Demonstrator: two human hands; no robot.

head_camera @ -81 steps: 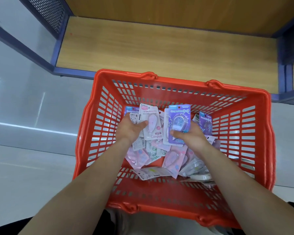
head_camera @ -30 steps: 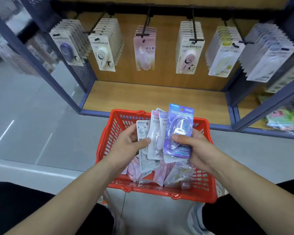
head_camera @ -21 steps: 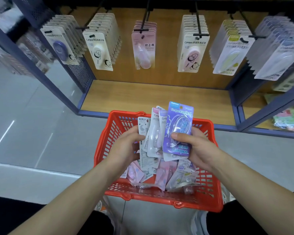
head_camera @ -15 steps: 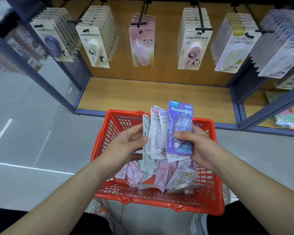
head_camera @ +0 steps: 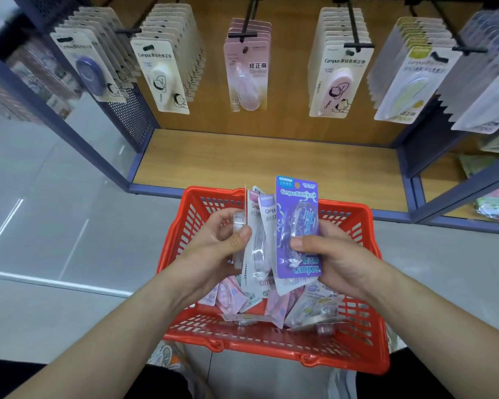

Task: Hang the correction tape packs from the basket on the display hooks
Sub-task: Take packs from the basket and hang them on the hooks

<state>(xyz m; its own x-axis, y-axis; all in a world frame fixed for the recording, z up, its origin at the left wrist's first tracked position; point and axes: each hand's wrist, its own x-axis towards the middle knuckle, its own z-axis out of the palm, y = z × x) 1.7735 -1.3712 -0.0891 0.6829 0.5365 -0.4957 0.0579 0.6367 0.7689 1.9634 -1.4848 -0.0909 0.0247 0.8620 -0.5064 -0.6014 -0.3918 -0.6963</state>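
Observation:
Above the red basket (head_camera: 355, 335) both hands hold a fanned stack of correction tape packs. My right hand (head_camera: 332, 254) pinches the front purple Campus pack (head_camera: 297, 203), thumb on its blister. My left hand (head_camera: 213, 249) grips the white and pink packs (head_camera: 257, 234) at the stack's left, seen nearly edge-on. More pink and clear packs (head_camera: 274, 306) lie loose in the basket. Black display hooks (head_camera: 244, 34) on the wooden back panel carry rows of hanging packs, the pink row being the shortest.
A wooden shelf board (head_camera: 265, 159) with a blue frame lies below the hooks, just beyond the basket. A perforated blue side panel (head_camera: 127, 116) stands at the left. Grey floor (head_camera: 55, 214) spreads to the left. Another shelf bay with colourful goods (head_camera: 496, 203) is at the right.
Both hands lifted the stack of packs out of the basket and hold it upright. My view rose from the basket to the hooks. The left hand's packs have turned more edge-on.

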